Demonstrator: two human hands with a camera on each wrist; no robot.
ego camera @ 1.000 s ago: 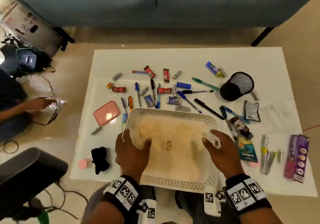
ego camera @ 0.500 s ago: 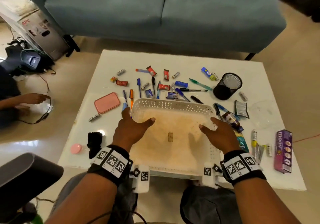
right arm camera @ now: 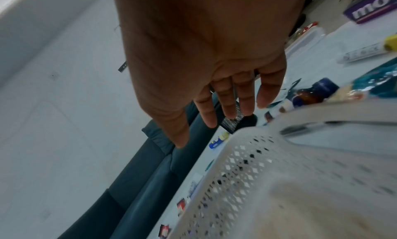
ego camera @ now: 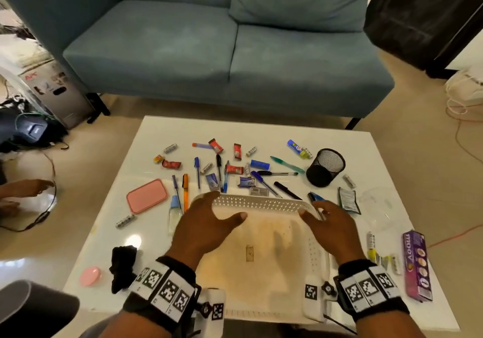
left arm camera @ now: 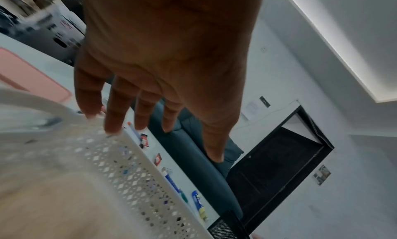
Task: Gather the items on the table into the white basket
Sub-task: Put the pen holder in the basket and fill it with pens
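basket point(ego camera: 261, 203) on table point(ego camera: 392, 154), near edge, nothing in it | left hand point(ego camera: 206, 230), right hand point(ego camera: 330, 229) spread over it, holding nothing | risk: cup point(ego camera: 325, 167) rolls (lying sideways) if bumped

left hand point(ego camera: 206, 222): fingers extended, spread, palm down | right hand point(ego camera: 330, 229): fingers extended, palm down

White tabletop point(ego camera: 392, 154): white basket point(ego camera: 261, 203) near edge; pens, sachets mid; black mesh cup point(ego camera: 325, 167) right; pink lid point(ego camera: 147, 195) left.
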